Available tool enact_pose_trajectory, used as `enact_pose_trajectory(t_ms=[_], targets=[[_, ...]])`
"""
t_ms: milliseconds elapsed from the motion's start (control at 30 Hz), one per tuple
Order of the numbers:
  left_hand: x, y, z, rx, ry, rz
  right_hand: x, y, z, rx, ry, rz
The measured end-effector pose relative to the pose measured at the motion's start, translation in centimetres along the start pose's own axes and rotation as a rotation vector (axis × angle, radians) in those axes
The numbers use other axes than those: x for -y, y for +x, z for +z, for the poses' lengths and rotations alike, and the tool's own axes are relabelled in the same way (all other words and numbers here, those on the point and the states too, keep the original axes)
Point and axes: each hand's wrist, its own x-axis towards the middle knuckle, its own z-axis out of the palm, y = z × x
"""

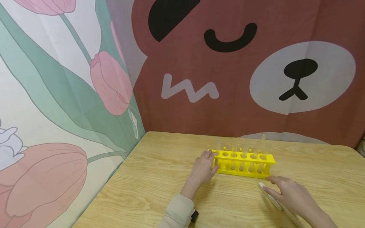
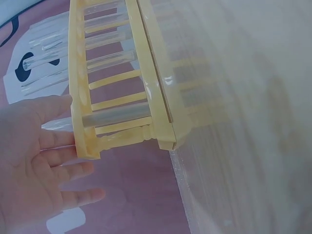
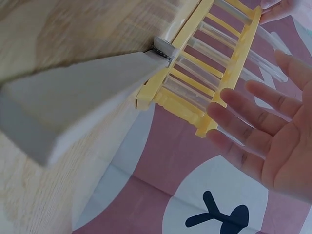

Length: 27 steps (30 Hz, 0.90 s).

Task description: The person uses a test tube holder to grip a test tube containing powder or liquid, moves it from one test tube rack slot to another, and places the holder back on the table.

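A yellow test tube rack (image 1: 242, 172) stands on the table, holding several clear test tubes (image 1: 244, 149) upright. One tube sits apart at the left end, beside a vacant hole. My left hand (image 1: 202, 167) is at that end; in the left wrist view its fingers (image 2: 80, 171) are extended and meet the edge of the top plate around the end tube. Off the rack's right front corner is my right hand (image 1: 295, 193), its fingers (image 3: 239, 122) spread with nothing between them. Under it lies a long pale tool (image 1: 271, 198) with a small dark ridged part near its tip.
The wooden table (image 1: 137, 183) extends to a back edge close behind the rack. A cloth printed with a brown bear (image 1: 182, 117) hangs behind it, and a tulip-print cloth (image 1: 57, 104) hangs along the left side.
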Motion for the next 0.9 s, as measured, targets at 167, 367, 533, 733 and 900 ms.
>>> enact_pose_trajectory(t_ms=[167,367,533,733,900], targets=[[0.06,0.16,0.09,-0.003,-0.015,0.005,-0.03,0.19,-0.06,0.096,0.003,0.052],[0.01,0.40,0.11,0.005,-0.040,0.004,-0.03,0.20,0.07,0.157,0.000,0.093],[-0.09,0.55,0.04,0.023,-0.082,-0.002,-0.26,0.18,0.43,0.187,-0.005,0.100],[-0.03,0.53,0.13,0.026,-0.081,0.001,-0.70,0.33,0.70,0.232,-0.002,0.110],[-0.08,0.57,0.16,0.034,-0.079,-0.004,-0.74,0.42,0.64,0.264,0.002,0.121]])
